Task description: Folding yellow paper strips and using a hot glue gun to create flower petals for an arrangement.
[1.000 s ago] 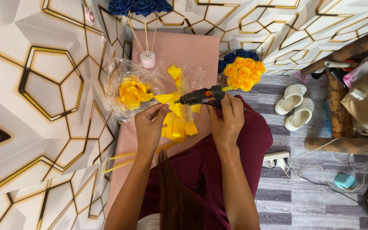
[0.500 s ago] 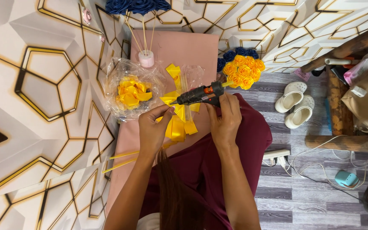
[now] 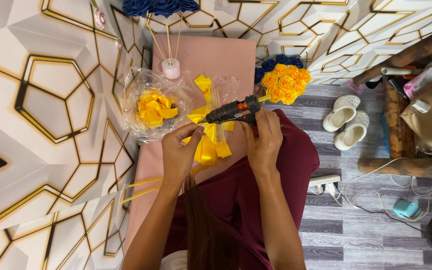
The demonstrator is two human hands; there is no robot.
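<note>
I'm gripping the glue gun [image 3: 233, 111] in my right hand [image 3: 262, 140]; my left hand [image 3: 178, 152] is pinching yellow ribbon [image 3: 207, 147]. At ten o'clock, a clear bag [image 3: 148, 107] is holding yellow ribbon roses [image 3: 153, 109].

The right hand [image 3: 262, 142] grips a black glue gun [image 3: 233, 112], nozzle pointing left at yellow ribbon [image 3: 207, 148] pinched by the left hand [image 3: 178, 155]. A bag of yellow flowers [image 3: 154, 108] lies beside it on the pink cloth [image 3: 216, 55].
</note>
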